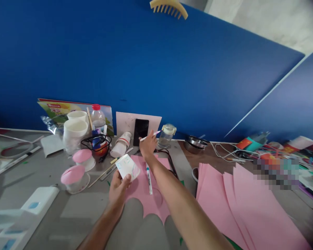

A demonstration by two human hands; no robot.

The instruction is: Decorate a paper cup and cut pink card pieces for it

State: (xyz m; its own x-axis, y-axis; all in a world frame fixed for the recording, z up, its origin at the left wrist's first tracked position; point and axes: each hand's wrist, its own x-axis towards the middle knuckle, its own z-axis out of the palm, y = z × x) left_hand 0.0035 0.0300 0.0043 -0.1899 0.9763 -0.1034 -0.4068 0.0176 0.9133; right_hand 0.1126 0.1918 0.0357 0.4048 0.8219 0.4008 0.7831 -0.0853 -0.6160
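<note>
My left hand [120,185] holds a white paper cup [127,167] tilted, with pink stripes and blue marks drawn on its side. My right hand [148,144] is raised in front of a dark phone [141,129], with a slim white and pink marker [150,135] between its fingers. Below the hands lies a pink sheet [138,190] with scalloped cut edges. A white marker with a blue end [149,180] rests on that sheet, beside my right forearm.
Stacked cups [75,133], a red-capped bottle [98,119] and two pink-topped cups [73,175] stand left. A glass jar [167,136] and metal bowl [195,144] stand behind. Pink sheets [221,194] and cluttered supplies lie right. A blue partition [146,62] rises behind.
</note>
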